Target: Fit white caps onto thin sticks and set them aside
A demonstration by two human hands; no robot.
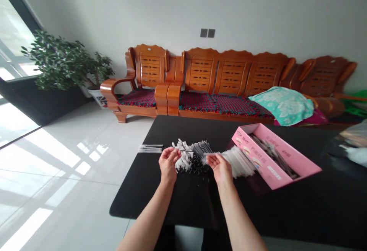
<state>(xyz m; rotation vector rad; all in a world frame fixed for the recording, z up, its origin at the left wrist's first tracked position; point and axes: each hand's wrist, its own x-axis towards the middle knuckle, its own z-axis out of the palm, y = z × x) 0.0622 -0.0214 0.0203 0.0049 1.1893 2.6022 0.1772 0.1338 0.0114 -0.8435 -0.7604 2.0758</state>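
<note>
Left hand (169,163) pinching a thin rod (186,150), right hand (219,168) pinching a white tube (210,154) (pink box (266,167) nearby)

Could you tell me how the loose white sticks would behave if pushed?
The white sticks look thin, light and fairly stiff. Lying loose on the smooth black table, they would probably slide apart easily, and any round shafts may roll.

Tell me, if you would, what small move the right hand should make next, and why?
Probably lay the thin white stick pinched by the right hand onto the white stick bundle beside the pink cardboard box, since that bundle lies just next to the hand.
</note>
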